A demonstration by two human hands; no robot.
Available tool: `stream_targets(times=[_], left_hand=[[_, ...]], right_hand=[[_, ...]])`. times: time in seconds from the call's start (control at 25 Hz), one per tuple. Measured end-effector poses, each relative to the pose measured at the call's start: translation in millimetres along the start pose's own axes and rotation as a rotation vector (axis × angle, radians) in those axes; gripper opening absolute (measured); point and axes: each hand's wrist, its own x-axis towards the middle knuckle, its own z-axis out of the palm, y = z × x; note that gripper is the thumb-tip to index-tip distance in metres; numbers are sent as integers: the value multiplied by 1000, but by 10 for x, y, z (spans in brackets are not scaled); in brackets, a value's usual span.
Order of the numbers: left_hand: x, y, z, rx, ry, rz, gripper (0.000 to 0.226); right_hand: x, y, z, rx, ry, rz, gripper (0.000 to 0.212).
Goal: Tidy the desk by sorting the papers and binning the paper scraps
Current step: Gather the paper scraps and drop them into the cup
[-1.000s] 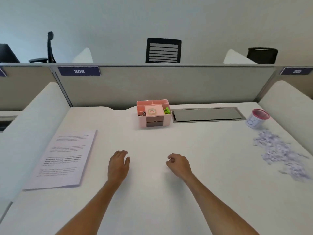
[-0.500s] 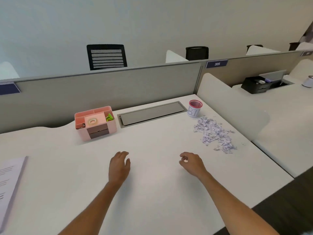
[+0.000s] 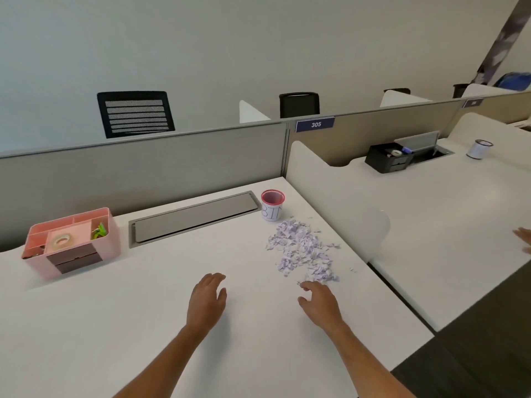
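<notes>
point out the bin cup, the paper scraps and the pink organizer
bin cup (image 3: 272, 209): head view, white side wall.
paper scraps (image 3: 301, 248): head view, middle of pile.
pink organizer (image 3: 113, 239): head view, right wall.

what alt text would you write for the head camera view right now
Two bare hands hover over a white desk, the right hand reaching with spread fingers to the near edge of a pile of paper scraps, the left hand open beside it. Behind the scraps stands a small cup marked BIN; a pink organizer sits far left.
</notes>
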Motion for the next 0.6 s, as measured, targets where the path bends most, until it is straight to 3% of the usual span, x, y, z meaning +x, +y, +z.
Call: stream_targets(times=[0.52,0.6], left_hand=[[16,779,656,5,-157,5,48],[8,846,721,14,-175,1,52]], right_hand=[[70,725,-450,-14,95,-13,52],[126,778,-442,-38,92,19,65]])
